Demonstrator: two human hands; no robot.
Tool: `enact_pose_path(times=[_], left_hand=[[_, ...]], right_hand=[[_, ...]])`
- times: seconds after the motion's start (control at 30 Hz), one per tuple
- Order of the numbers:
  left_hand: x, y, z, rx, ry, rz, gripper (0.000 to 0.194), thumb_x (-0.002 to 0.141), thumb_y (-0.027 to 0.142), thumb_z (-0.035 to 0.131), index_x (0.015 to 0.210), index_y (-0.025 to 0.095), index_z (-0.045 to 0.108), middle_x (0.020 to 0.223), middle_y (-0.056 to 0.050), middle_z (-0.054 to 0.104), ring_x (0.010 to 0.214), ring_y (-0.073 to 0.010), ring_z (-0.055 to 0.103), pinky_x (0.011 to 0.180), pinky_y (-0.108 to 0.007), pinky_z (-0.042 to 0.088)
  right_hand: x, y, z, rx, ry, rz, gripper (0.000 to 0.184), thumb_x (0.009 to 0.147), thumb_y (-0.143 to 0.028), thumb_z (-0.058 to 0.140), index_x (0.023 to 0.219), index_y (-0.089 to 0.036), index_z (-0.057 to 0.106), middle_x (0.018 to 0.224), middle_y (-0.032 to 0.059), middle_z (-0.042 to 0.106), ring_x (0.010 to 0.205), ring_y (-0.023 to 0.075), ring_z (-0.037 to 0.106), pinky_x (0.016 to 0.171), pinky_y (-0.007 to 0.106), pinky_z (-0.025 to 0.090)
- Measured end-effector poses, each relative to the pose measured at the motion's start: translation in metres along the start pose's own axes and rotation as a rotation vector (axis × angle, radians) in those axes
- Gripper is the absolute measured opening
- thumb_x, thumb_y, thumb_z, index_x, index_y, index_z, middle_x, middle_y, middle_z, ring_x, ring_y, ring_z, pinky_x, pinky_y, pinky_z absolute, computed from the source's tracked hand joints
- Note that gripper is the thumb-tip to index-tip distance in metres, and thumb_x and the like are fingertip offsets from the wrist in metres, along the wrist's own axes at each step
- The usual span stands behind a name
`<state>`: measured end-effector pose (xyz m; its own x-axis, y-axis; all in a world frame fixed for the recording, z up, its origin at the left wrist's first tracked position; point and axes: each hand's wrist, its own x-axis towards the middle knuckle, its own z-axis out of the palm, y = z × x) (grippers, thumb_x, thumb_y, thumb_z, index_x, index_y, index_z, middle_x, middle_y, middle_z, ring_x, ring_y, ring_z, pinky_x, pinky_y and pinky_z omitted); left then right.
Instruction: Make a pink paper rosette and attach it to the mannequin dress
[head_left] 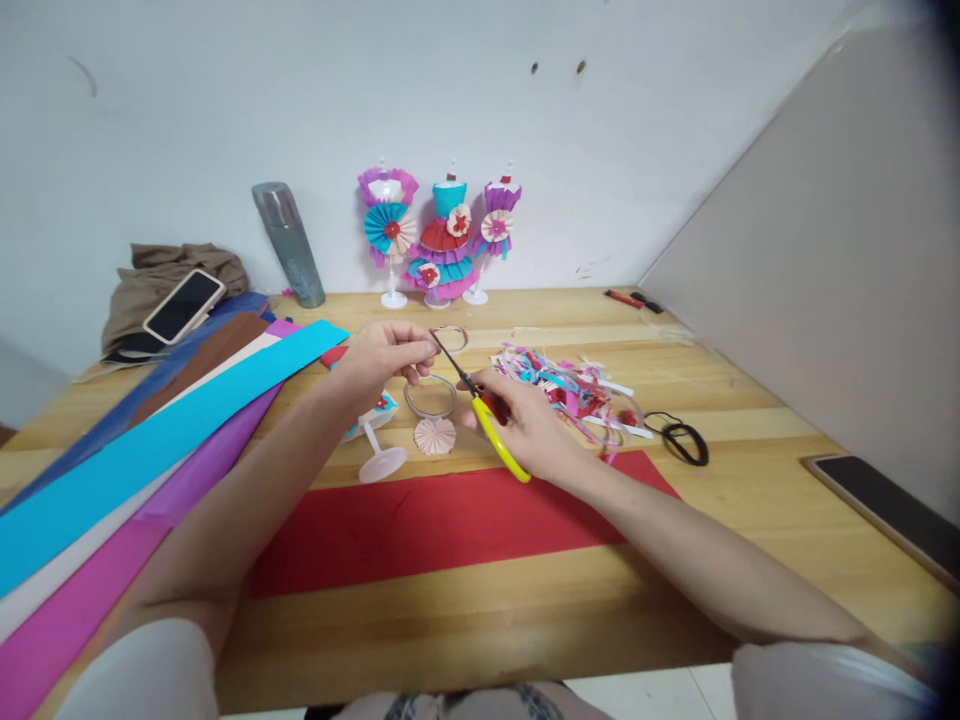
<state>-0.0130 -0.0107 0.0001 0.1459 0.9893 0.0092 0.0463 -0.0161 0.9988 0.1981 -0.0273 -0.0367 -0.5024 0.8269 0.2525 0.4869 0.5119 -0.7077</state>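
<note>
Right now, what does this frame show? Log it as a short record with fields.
right hand: holding yellow-handled scissors
left hand: fingertips beside the blade tips; anything pinched unclear
front: red paper strip, flat
middle: pink pleated rosette
right of rosette: heap of paper scraps
left side: overlapping colored paper strips
by wall: three decorated miniature dress forms, upright

pale wall (600, 150) behind wooden table (787, 520), light floor (660, 695)

Below the scissors (495, 440), yellow-handled, lies solid red paper (450, 520); beyond them, a pale pink pleated rosette (435, 436); left, a turquoise strip (172, 410).
</note>
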Motion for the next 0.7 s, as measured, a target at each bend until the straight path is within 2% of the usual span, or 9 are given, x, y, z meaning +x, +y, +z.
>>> enact_pose_path(times=[0.17,0.33,0.47,0.57,0.7], left_hand=[[0.0,-0.002,0.0,-0.001,-0.01,0.01,0.019,0.063,0.032,0.075,0.061,0.016,0.065,0.057,0.001,0.061,0.05,-0.0075,0.052,0.049,-0.02,0.044],[0.001,-0.004,-0.002,-0.014,-0.029,0.015,0.019,0.061,0.031,0.077,0.062,0.015,0.066,0.057,0.0,0.061,0.05,-0.0071,0.052,0.049,-0.02,0.043],[0.002,-0.004,-0.006,-0.009,-0.057,0.033,0.021,0.062,0.033,0.078,0.063,0.016,0.066,0.059,0.0,0.062,0.052,-0.008,0.054,0.051,-0.02,0.043],[0.005,-0.007,-0.008,0.087,-0.04,0.036,0.021,0.065,0.034,0.077,0.064,0.016,0.066,0.061,0.0,0.062,0.054,-0.0093,0.054,0.053,-0.022,0.044],[0.009,-0.016,-0.006,0.368,0.085,0.092,0.014,0.067,0.029,0.071,0.065,0.017,0.065,0.06,0.001,0.059,0.057,-0.0112,0.051,0.055,-0.023,0.039]], right_hand=[[0.001,0.003,0.002,0.126,-0.003,-0.026,0.04,0.085,-0.058,0.064,0.089,-0.019,0.062,0.065,-0.0042,0.047,0.059,0.0127,0.041,0.059,0.027,0.033],[0.001,0.005,0.004,0.207,-0.038,0.004,0.043,0.083,-0.062,0.065,0.078,-0.022,0.052,0.063,-0.0061,0.04,0.059,0.0116,0.036,0.059,0.026,0.031],[0.003,0.007,0.003,0.273,-0.058,0.017,0.046,0.082,-0.065,0.064,0.075,-0.022,0.05,0.062,-0.0059,0.041,0.059,0.0116,0.037,0.059,0.026,0.031],[0.002,0.004,-0.001,0.244,-0.027,0.009,0.044,0.084,-0.064,0.064,0.079,-0.022,0.051,0.063,-0.0057,0.042,0.059,0.0121,0.038,0.059,0.027,0.031],[-0.002,-0.006,-0.005,0.05,-0.069,-0.088,0.039,0.086,-0.059,0.064,0.086,-0.021,0.054,0.064,-0.0051,0.043,0.058,0.0123,0.038,0.059,0.027,0.03]])
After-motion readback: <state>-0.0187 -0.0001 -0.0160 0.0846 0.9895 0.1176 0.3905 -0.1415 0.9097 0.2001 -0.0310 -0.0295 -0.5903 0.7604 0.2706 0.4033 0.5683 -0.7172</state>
